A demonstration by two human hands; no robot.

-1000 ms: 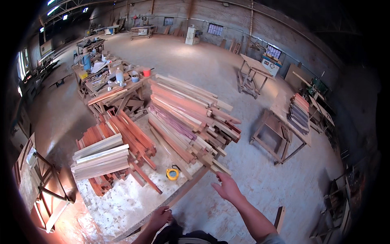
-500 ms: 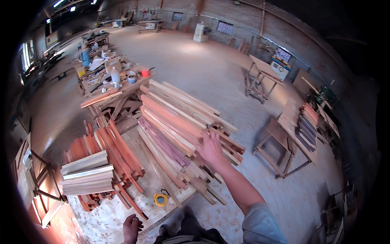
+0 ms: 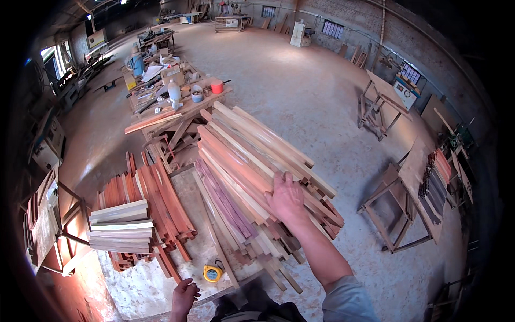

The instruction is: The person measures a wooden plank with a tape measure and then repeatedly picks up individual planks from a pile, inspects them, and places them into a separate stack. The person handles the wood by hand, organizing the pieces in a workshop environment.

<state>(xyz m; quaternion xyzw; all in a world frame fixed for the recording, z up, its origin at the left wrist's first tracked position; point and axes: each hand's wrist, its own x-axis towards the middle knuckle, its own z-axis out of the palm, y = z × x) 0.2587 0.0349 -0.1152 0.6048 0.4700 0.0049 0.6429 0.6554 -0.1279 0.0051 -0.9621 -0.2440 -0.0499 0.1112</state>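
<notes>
My right hand (image 3: 288, 197) reaches over a tall stack of wooden strips (image 3: 244, 140), its fingers bent over the near end and closed on a wooden strip. Pale, orange-red and purple-brown pieces lie side by side in this stack. Low at the front, my left hand (image 3: 185, 297) is curled loosely closed beside the table edge, with nothing visible in it. A yellow tape measure (image 3: 212, 273) lies on the white-stained tabletop (image 3: 134, 287), right of that hand. Farther left rest reddish strips (image 3: 169, 201), with a short pile of pale strips (image 3: 121, 236) on top.
Beyond the stack, a cluttered bench (image 3: 214, 100) holds a clear bottle (image 3: 174, 91), a small tub (image 3: 197, 94) and a red container (image 3: 216, 86). At right stands a wooden table (image 3: 410, 182) with more strips. A wooden frame stand (image 3: 70, 220) is at far left.
The view has turned left, so the surroundings sit farther right. My right hand stays on the stack's near end; my left hand remains curled near the table's front edge.
</notes>
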